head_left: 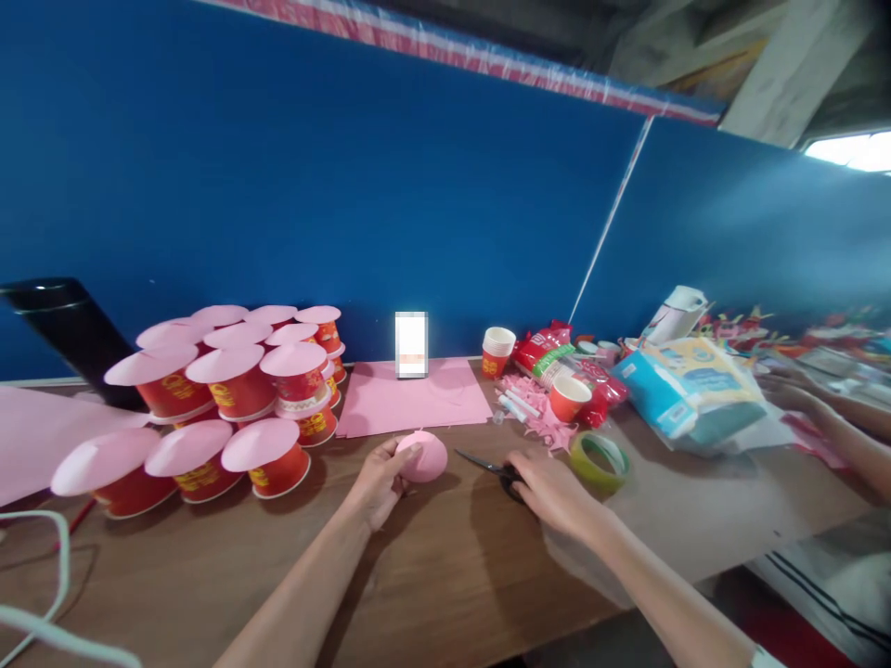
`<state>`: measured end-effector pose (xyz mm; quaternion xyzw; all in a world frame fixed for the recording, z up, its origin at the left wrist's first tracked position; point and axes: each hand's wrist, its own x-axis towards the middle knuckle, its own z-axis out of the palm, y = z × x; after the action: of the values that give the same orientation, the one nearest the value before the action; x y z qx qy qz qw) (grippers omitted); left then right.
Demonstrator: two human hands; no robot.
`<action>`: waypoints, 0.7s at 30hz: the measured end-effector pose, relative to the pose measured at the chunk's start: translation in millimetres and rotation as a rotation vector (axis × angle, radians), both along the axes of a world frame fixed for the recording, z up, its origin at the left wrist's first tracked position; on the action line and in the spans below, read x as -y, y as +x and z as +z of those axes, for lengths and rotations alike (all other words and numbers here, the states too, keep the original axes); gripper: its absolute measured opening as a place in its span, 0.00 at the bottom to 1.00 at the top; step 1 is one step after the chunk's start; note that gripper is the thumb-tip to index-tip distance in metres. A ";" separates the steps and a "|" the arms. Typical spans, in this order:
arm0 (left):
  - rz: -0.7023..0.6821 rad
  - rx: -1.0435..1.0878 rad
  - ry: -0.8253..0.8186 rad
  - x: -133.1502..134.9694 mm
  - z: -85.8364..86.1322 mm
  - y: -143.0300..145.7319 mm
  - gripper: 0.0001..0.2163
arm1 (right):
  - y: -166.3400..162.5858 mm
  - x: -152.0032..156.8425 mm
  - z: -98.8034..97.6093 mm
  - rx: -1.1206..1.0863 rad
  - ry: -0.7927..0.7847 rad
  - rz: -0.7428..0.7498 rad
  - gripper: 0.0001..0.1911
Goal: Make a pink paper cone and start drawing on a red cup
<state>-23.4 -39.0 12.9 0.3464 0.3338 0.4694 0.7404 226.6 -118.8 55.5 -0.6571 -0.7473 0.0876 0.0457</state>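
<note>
My left hand point(381, 478) is closed around a pink paper-covered cup point(426, 456), holding it just above the wooden table point(432, 566). My right hand point(549, 487) rests on the handles of black scissors point(487, 464) that lie on the table with the blades pointing left. A roll of green tape point(600, 461) lies just right of that hand. A pink paper sheet point(418, 397) lies flat behind the cup.
Several red cups topped with pink paper discs point(229, 399) are stacked at the left. Behind them stands a black flask point(70, 334). A stack of paper cups point(497, 351), a red packet point(547, 348), pink scraps and a tissue pack point(686, 390) lie at right, where another person's hands point(800, 394) are.
</note>
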 end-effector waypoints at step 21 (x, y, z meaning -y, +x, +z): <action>-0.020 -0.112 0.047 -18.0 4.9 -27.8 0.17 | -62.5 -57.6 -34.8 -1.382 -0.449 0.043 0.28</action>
<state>-51.1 -21.0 17.8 0.3927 0.3600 0.4495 0.7170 164.1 -61.2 20.7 -0.4305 -0.5244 0.6349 0.3696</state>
